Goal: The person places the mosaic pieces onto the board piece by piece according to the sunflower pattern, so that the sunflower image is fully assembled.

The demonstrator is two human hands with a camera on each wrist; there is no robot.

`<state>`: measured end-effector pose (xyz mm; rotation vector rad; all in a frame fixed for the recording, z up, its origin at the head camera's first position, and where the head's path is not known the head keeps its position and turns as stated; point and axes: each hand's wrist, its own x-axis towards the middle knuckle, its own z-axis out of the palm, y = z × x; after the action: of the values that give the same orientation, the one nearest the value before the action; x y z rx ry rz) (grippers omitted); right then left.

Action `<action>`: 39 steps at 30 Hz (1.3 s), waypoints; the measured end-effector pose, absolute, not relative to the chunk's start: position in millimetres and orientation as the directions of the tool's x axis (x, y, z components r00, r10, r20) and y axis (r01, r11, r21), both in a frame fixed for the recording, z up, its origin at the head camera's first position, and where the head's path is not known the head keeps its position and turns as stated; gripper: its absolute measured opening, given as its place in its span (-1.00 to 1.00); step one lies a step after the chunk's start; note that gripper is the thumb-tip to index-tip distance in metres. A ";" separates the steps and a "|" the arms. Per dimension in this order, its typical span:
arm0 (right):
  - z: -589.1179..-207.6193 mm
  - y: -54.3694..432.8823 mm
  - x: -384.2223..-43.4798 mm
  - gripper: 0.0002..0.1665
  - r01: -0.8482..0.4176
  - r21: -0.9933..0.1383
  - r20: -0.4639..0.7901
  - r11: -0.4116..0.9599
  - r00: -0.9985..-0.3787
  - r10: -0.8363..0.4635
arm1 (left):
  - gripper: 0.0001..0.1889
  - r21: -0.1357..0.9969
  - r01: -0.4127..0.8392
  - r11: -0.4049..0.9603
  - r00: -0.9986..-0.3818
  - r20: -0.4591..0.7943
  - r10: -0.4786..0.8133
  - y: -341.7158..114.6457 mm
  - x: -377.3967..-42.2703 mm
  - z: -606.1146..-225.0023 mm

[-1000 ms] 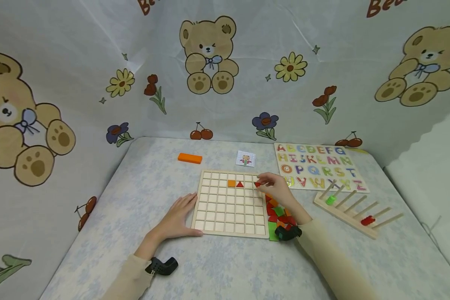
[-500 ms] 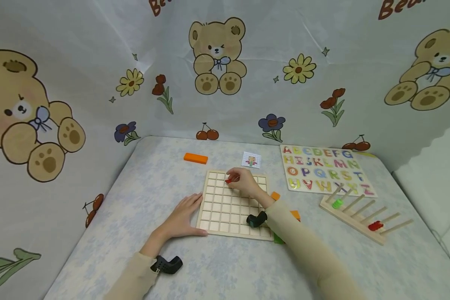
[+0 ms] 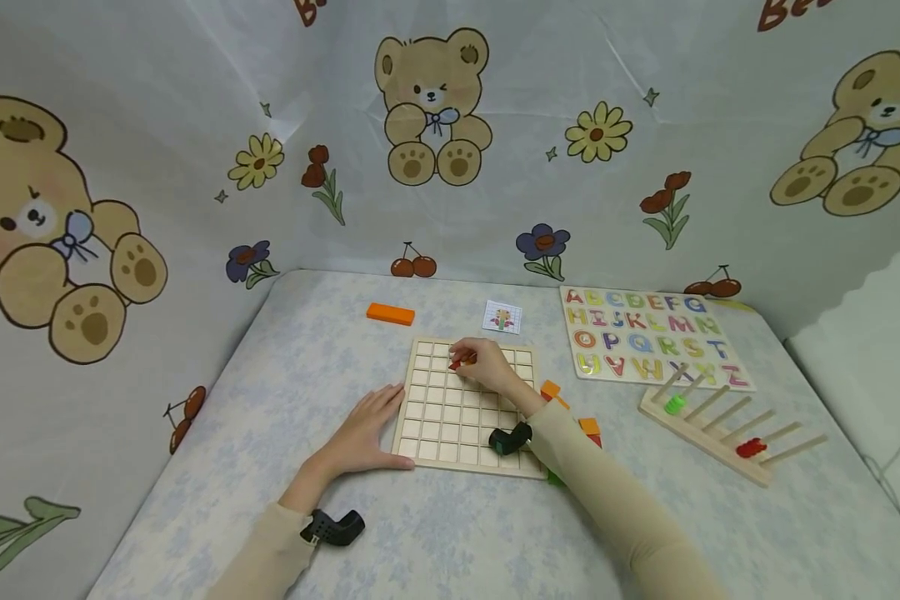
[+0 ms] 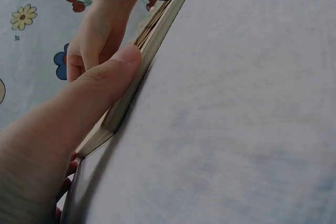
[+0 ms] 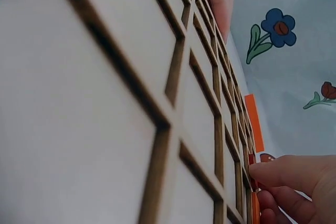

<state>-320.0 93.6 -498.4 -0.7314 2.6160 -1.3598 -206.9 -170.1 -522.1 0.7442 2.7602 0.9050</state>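
A wooden grid board (image 3: 432, 412) lies on the table. Along its left side rests my left hand (image 3: 363, 429), fingers extended, with the thumb against the front edge; the left wrist view shows that thumb (image 4: 118, 69) on the rim. Over the upper part of the grid, my right hand (image 3: 489, 368) pinches a small red triangle (image 3: 455, 365) between thumb and fingertips. In the right wrist view the red triangle (image 5: 252, 160) is at a cell, with an orange square (image 5: 255, 208) beside it. My right hand hides some neighbouring cells.
Behind the board are an orange bar (image 3: 390, 314) and a pattern card (image 3: 502, 317). Loose orange, red and green pieces (image 3: 590, 427) lie right of it, partly under my sleeve. Farther right are an alphabet board (image 3: 581, 323) and a wooden peg rack (image 3: 705, 437) with green and red beads.
My right hand has carried the red triangle leftward from the board's right edge to the upper left cells, and has barely moved since half a second ago. My left hand has stayed put.
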 end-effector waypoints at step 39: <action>-495.1 231.7 -270.7 -0.54 -0.150 -0.781 0.020 0.607 -0.976 -0.216 | 0.27 0.582 0.427 0.692 -0.865 0.040 0.500 -169.5 -207.2 -523.9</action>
<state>-270.7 231.7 -495.1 -0.3131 2.7467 -1.3239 -207.2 -169.5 -523.9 0.7646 2.7766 0.9089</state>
